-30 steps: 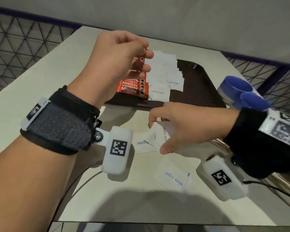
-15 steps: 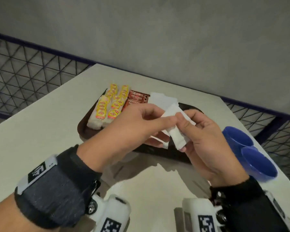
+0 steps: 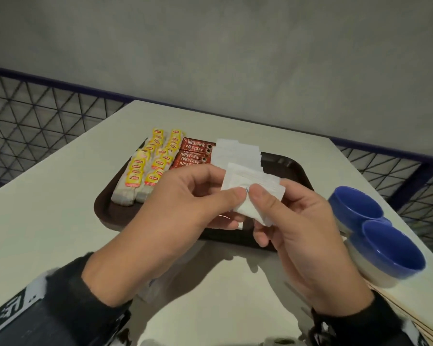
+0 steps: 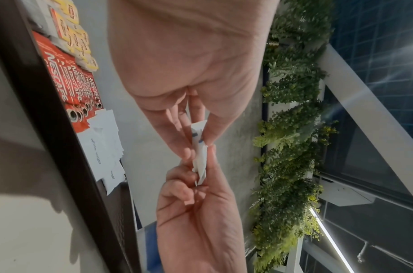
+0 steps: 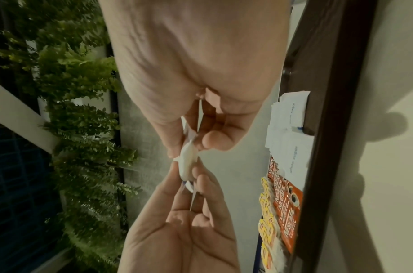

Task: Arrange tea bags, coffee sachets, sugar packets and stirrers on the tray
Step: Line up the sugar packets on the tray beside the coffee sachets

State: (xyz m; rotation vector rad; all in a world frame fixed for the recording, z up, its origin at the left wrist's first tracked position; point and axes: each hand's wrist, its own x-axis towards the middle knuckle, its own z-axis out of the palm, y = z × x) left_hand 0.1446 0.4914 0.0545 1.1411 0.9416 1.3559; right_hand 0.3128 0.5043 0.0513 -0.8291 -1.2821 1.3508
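Pale tabletop [image 3: 48, 221] carries a dark brown plastic tray [image 3: 293, 171], its near rim hidden behind both hands; left hand [image 3: 180, 221] and right hand [image 3: 308, 236] pinch small white paper sugar packets [image 3: 250, 186], long axis slanting near-right.

My left hand [image 3: 175, 211] and right hand [image 3: 303, 236] meet at mid frame, thumbs nearly touching tip to tip. Each pinches the same small white packets [image 3: 250, 193] between thumb and curled fingers [image 4: 177, 136]. Both forearms come up from the lower corners of the frame, each with a dark band round the wrist.
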